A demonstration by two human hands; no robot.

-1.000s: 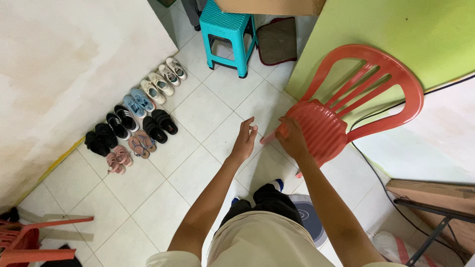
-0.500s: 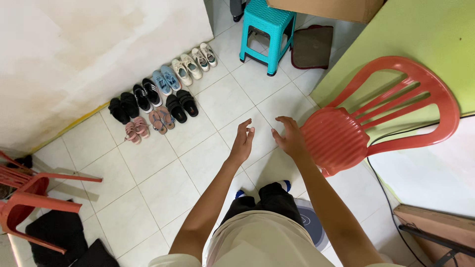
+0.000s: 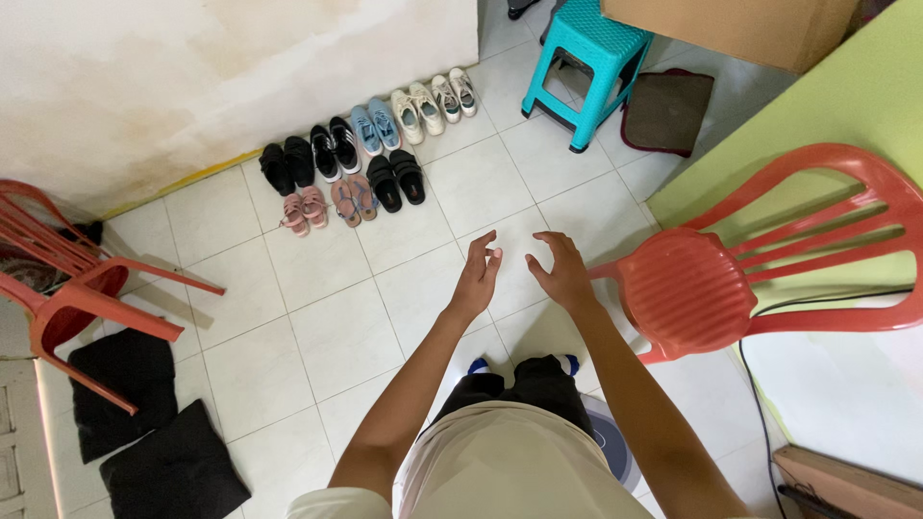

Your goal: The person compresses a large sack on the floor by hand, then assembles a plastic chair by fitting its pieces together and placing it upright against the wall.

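My left hand (image 3: 478,275) and my right hand (image 3: 561,270) are held out in front of me above the white tiled floor (image 3: 327,327), fingers spread, holding nothing. An orange plastic chair (image 3: 760,264) stands just right of my right hand, its seat edge a short gap from my fingers. Both forearms reach forward from the bottom of the view. My feet in blue-tipped footwear (image 3: 478,366) stand below them.
Rows of shoes and sandals (image 3: 361,163) line the wall ahead. A teal plastic stool (image 3: 586,53) and a brown mat (image 3: 666,111) are at the back. Another orange chair (image 3: 67,279) lies tipped at left beside two black cushions (image 3: 144,423). Green wall at right.
My right hand has come off the orange chair's seat edge and both hands now hover open. The view has swung left, revealing the tipped chair and cushions.
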